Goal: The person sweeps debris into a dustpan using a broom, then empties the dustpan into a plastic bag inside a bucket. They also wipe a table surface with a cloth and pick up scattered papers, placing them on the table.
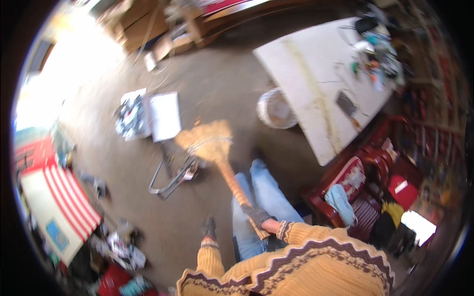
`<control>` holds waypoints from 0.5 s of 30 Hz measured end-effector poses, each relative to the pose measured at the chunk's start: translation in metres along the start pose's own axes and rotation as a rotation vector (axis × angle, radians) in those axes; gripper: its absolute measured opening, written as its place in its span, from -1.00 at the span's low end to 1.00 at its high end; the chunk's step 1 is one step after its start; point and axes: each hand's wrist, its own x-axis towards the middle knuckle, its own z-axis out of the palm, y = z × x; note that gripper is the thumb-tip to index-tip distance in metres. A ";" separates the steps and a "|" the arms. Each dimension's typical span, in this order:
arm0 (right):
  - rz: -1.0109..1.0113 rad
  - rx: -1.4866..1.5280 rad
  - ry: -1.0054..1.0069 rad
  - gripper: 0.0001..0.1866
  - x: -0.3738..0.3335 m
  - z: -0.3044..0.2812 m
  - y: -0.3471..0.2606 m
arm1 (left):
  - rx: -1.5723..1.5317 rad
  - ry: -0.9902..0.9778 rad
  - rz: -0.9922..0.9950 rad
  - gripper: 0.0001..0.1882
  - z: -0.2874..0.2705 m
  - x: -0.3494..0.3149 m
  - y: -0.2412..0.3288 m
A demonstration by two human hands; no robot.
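Note:
My right hand (258, 215), in a dark grey glove, is wrapped round the lower part of a straw broom's handle. The broom (226, 175) slants up and to the left in front of my legs, its pale bristles fanned out over the floor. My left hand (209, 228), also gloved, hangs beside my left leg. It holds nothing that I can see, and its fingers look loosely stretched, though a little blurred. Just left of the bristles are a metal tube frame (170, 185) and a white flat board (165, 116).
A large white tabletop (316, 74) with clutter stands at the upper right, a white bucket (277, 108) by its edge. To the right is a dark red carved wooden seat (345, 190). A red-and-white striped box (61, 207) and loose bags lie on the left.

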 end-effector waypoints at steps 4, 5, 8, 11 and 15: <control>-0.017 -0.089 -0.040 -0.54 -0.019 -0.028 -0.007 | 0.002 -0.103 0.094 -0.74 0.048 -0.033 0.036; -0.086 -0.096 -0.038 -0.54 -0.020 -0.035 -0.010 | -0.011 -0.086 0.092 -0.73 0.062 -0.047 0.043; -0.172 -0.171 -0.048 -0.51 -0.028 -0.054 -0.012 | -0.108 -0.265 0.115 -0.70 0.106 -0.082 0.064; -0.524 -0.195 -0.005 -0.59 -0.036 -0.076 -0.004 | -0.275 -0.528 0.025 -0.61 0.157 -0.114 0.069; -0.564 -0.459 0.092 -0.50 -0.033 -0.118 0.013 | -0.331 -0.647 -0.218 -0.36 0.233 -0.138 0.072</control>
